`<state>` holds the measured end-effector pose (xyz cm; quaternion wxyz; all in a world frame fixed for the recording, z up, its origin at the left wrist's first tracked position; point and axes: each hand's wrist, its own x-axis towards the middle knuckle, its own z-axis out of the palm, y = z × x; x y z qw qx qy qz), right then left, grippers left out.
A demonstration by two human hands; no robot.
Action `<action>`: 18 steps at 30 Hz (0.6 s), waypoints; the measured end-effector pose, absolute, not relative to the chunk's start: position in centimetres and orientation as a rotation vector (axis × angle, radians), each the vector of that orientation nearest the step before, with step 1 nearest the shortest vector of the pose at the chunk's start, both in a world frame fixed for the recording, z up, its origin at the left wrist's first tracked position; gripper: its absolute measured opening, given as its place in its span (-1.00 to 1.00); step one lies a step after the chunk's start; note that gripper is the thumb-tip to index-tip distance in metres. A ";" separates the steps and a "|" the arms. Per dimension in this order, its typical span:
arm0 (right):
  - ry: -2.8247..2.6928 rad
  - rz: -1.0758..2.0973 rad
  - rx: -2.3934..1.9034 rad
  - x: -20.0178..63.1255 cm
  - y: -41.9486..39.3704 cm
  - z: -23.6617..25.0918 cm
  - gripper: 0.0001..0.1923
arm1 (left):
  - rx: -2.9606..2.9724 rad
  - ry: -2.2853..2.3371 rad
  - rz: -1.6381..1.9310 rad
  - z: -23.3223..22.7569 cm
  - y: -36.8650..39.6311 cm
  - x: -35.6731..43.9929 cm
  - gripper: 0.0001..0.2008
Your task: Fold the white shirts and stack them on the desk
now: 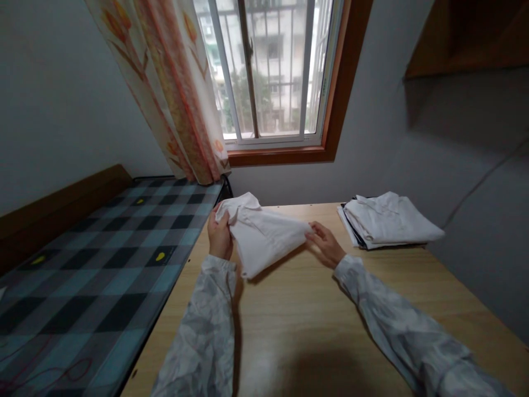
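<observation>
Left hand: The left hand (220, 234) is raised just above the surface (297, 325), its fingers closed around the collar end of a folded white shirt (262, 237).
Right hand: The right hand (326, 243) reaches in from the other side, its fingers pinched shut on the shirt's right-hand corner.
Shirt: The white garment is stretched between the two hands, lifted clear of the wood at its upper end; its lower corner hangs down close to the surface and throws a narrow shadow there.
Sleeves: Both forearms are covered by pale grey patterned sleeves (407, 325) that run from the bottom edge of the view.
Stack: A pile of folded white clothes (388, 220) lies on the far right corner of the surface, well apart from the hands, with a dark edge showing beneath it.
Bed: A bed with a blue and black checked cover (95, 270) stands just beside the surface on the left.
Window: A barred window (273, 71) in a brown wooden frame is set in the wall behind, with a floral orange curtain (177, 94) drawn to its left side.
</observation>
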<state>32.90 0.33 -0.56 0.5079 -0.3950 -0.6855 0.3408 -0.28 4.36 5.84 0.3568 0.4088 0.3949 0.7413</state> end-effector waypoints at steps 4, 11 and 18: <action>-1.450 0.545 -1.075 34.9 2.7 3.3 -0.57 | 1.173 1.091 1.941 6.2 4.5 -2.0 -0.53; -1.952 0.703 -1.233 40.2 4.2 4.4 -0.54 | 1.089 1.462 1.996 4.5 5.5 -4.6 -0.62; -1.993 0.950 -1.153 41.5 2.4 -2.2 -0.21 | 0.981 1.607 1.960 1.5 7.2 -7.3 -0.59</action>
